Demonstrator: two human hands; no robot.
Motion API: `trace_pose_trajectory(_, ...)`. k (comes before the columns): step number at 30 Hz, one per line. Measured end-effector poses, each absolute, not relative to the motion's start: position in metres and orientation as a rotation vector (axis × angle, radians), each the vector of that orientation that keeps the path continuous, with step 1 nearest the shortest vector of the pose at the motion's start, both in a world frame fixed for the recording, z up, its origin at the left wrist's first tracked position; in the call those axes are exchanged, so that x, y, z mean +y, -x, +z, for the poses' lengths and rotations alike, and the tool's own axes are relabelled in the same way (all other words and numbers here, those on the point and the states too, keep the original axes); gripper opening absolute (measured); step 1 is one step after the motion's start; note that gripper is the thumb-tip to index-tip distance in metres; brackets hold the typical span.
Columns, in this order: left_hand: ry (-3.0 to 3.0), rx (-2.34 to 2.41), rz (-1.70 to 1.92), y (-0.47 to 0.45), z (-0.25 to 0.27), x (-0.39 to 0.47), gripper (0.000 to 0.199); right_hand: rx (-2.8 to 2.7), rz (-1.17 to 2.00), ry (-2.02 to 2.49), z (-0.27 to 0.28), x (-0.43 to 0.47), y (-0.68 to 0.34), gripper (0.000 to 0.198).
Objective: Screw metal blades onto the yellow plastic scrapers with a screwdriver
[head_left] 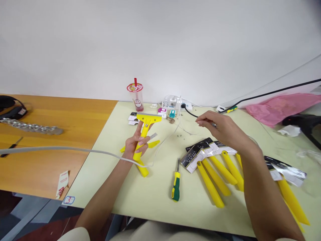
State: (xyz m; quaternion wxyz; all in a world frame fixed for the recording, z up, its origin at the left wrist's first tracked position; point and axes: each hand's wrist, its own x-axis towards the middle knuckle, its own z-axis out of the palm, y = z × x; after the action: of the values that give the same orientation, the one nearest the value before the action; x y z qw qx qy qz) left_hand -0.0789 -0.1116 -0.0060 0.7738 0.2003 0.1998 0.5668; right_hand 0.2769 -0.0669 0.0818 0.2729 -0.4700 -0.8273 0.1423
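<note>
Item 1: yellow scraper (144, 134), centre of the frame, held upright in my left hand (135, 144), fingers wrapped around its handle, blade end toward the top.

Item 2: my right hand (220, 129), right of centre, fingertips pinched narrow; whether they hold anything is too small to tell.

Item 3: row of packaged yellow scrapers (215, 170), lower right, lying on the pale table (105, 167).

Item 4: green-and-yellow screwdriver (176, 184), lower centre.

Item 5: lidded drink cup (136, 97) with red straw, upper centre, by the wall.
</note>
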Motion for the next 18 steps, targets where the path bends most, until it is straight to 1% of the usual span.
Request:
trace_pose_trajectory(4,-0.424,0.441,1.193,0.073,-0.001,-0.115,0.101,-2.15,0.391,1.16,0.093,-0.079,-0.261,0.02)
trace_pose_trajectory(8,-0.405,0.479,1.117,0.056,0.0,-0.122,0.103,-1.983,0.528,1.086,0.09,-0.084,-0.256,0.025)
trace_pose_trajectory(11,-0.415,0.502,1.047,0.045,-0.003,-0.126,0.104,-1.738,0.626,0.966,0.09,-0.084,-0.25,0.024)
trace_pose_trajectory(15,-0.398,0.526,1.03,0.041,-0.006,-0.126,0.101,-1.349,0.897,0.761,0.093,-0.077,-0.246,0.028)
trace_pose_trajectory(18,-0.385,0.532,1.045,0.041,-0.007,-0.125,0.099,-1.249,1.027,0.807,0.091,-0.07,-0.253,0.027)
